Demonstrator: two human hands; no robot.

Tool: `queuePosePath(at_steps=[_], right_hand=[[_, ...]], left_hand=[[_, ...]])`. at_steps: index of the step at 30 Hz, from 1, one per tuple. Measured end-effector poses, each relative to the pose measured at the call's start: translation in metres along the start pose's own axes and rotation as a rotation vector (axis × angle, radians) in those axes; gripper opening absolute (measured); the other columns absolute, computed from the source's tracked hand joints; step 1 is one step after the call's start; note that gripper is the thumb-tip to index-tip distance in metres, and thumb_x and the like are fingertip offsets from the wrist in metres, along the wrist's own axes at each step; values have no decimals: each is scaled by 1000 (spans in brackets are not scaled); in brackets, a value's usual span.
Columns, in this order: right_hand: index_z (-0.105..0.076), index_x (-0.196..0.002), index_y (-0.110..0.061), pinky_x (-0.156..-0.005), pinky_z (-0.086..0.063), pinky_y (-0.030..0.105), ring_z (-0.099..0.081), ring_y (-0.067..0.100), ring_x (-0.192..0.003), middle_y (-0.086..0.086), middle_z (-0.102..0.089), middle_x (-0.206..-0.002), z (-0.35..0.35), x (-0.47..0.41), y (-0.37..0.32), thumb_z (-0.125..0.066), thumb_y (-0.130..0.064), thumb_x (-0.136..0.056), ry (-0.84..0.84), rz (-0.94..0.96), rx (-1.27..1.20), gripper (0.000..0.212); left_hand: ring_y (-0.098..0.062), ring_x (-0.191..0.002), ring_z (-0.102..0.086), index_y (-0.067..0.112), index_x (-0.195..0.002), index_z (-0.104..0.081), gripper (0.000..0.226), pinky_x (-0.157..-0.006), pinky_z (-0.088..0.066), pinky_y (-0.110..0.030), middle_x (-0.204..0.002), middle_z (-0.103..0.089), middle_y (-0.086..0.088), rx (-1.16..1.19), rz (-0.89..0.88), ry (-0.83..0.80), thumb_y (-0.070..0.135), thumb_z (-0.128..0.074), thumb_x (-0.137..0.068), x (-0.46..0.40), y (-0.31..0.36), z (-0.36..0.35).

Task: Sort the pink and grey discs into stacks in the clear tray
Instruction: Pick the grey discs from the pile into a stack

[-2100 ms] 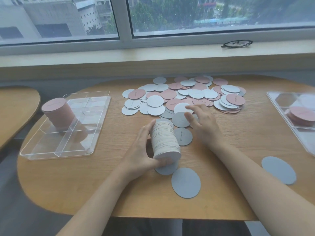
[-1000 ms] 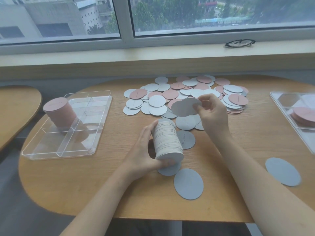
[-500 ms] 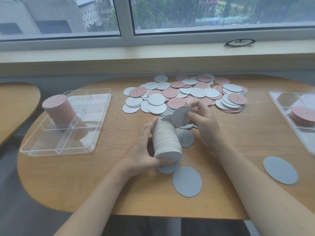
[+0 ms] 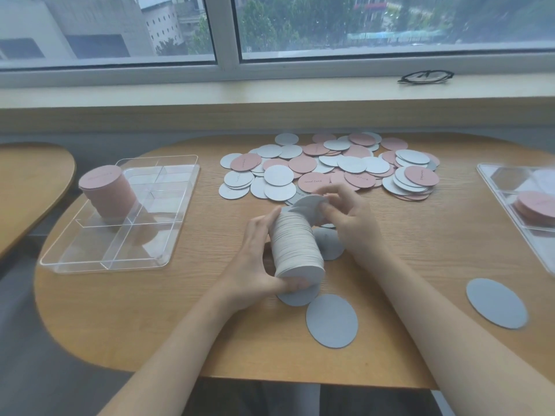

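Note:
My left hand [image 4: 255, 262] grips a thick stack of grey discs [image 4: 297, 247], tilted on its side above the table. My right hand [image 4: 348, 217] pinches a single grey disc [image 4: 309, 205] against the far end of that stack. A loose pile of pink and grey discs [image 4: 330, 166] is spread behind my hands. The clear tray [image 4: 156, 235] with dividers sits at the left, and a tall pink stack [image 4: 106, 190] stands in its far left compartment.
Loose grey discs lie on the wooden table [image 4: 120, 319] near me, one [image 4: 332, 321] in front and one [image 4: 497, 303] at the right. A second clear tray [image 4: 492, 181] with pink discs is at the right edge. Glasses [image 4: 425, 77] rest on the windowsill.
My right hand picked a grey disc off the table, lifted it, and has brought it down onto the far end of the stack in my left hand.

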State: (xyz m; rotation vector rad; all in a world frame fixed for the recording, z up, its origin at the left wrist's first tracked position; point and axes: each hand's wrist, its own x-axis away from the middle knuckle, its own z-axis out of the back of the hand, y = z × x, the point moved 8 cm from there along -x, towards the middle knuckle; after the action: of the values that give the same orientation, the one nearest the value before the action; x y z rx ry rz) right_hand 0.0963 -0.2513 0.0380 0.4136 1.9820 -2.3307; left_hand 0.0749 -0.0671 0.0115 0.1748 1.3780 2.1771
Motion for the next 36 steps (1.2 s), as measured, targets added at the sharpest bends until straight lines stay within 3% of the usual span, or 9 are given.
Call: queuePosePath(at_steps=[5, 8, 12, 16, 19, 23, 28, 34, 36], right_hand=[[-60, -130, -23, -98, -43, 23, -57, 2, -116, -10, -65, -123, -31, 12, 0, -46, -42, -98, -294, 34, 200, 40], [-44, -145, -29, -109, -31, 21, -42, -1, -131, -11, -49, -141, -48, 20, 4, -37, -68, -88, -400, 41, 285, 69], [-24, -155, -28, -105, -12, -1, -22, -7, -141, -15, -29, -152, -61, 28, 1, -22, -87, -80, -464, 66, 357, 95], [-18, -157, -30, -108, -9, 3, -12, -11, -143, -20, -19, -157, -53, 26, -4, -27, -90, -77, -455, 61, 342, 100], [-21, -155, -37, -114, -17, 17, -19, -8, -143, -24, -21, -154, -36, 36, -9, -56, -76, -74, -513, 35, 316, 96], [-4, -155, -44, -118, -14, 28, 1, -6, -148, -32, 8, -158, -33, 59, -7, -74, -60, -76, -649, 89, 538, 107], [11, -155, -37, -118, -3, 26, 13, -4, -146, -29, 27, -156, -50, 61, -6, -55, -66, -87, -617, 193, 695, 99], [5, -156, -34, -121, -2, 28, 17, -4, -146, -26, 21, -158, -50, 61, -6, -58, -64, -86, -564, 199, 690, 99], [4, -157, -34, -122, -5, 30, 14, -4, -146, -25, 19, -159, -49, 60, -5, -59, -67, -83, -558, 192, 681, 102]], left_hand=[[19, -122, -40, 30, -159, -15, 128, -93, -44, -8, -151, -22, 12, -25, 29, 4, 25, -97, -61, 0, -1, -1], [17, -144, -11, 34, -160, 0, 136, -111, -24, -8, -162, -2, 26, -67, 81, -26, 46, -93, -61, -1, -8, -3], [35, -129, 9, 36, -158, 13, 139, -98, -9, 8, -154, 3, 35, -143, 115, -51, 55, -88, -64, 0, -11, -5], [7, -141, -30, 38, -158, -7, 135, -111, -37, -24, -153, -22, 29, -98, 131, 9, 62, -89, -54, 2, -8, -1], [0, -137, -40, 39, -157, -13, 130, -111, -43, -33, -149, -29, 27, -103, 136, 27, 60, -90, -54, 4, -7, 2], [10, -146, -12, 34, -160, 5, 132, -114, -24, -15, -162, -7, 20, -226, 125, -28, 63, -81, -63, 3, -3, -5], [8, -144, 20, 35, -148, 36, 134, -122, -6, -25, -153, 34, 28, -359, 201, -191, 57, -76, -79, 11, -3, -7], [10, -144, 22, 35, -151, 32, 133, -120, -1, -23, -157, 27, 26, -301, 210, -246, 49, -80, -80, 14, 1, -4], [8, -150, 4, 32, -157, 17, 125, -125, -9, -26, -164, 12, 21, -257, 172, -229, 38, -82, -82, 15, 1, 5]])
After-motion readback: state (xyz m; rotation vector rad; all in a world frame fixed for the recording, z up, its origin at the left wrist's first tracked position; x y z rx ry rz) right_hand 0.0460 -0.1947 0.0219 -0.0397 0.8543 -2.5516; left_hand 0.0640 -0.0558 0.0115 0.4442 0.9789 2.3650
